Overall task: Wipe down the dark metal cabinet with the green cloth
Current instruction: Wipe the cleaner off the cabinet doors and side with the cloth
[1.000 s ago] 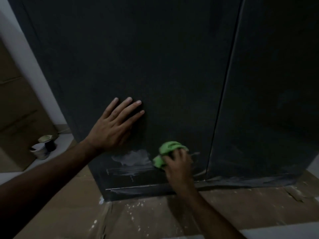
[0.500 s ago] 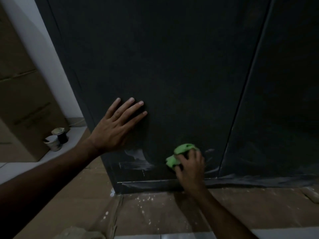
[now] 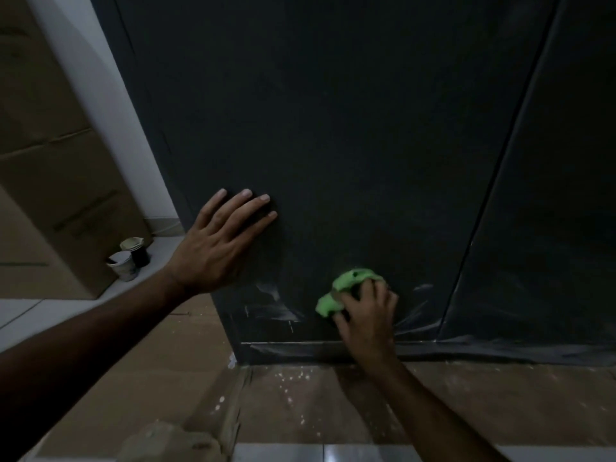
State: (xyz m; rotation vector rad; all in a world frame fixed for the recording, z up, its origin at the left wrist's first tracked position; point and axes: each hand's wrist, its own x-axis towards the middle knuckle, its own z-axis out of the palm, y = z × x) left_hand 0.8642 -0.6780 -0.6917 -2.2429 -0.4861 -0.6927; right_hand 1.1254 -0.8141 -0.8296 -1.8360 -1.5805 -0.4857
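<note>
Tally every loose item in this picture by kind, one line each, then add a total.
Cloth: 1
Cups: 2
Boxes: 1 stack, exact number unclear
Lump, kind unclear: 1
Total: 5, counting the stack as one

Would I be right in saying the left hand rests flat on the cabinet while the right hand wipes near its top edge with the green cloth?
Not quite: the head view shows the right hand wiping with the green cloth near the cabinet's bottom edge. The left hand does rest flat on it.
</note>
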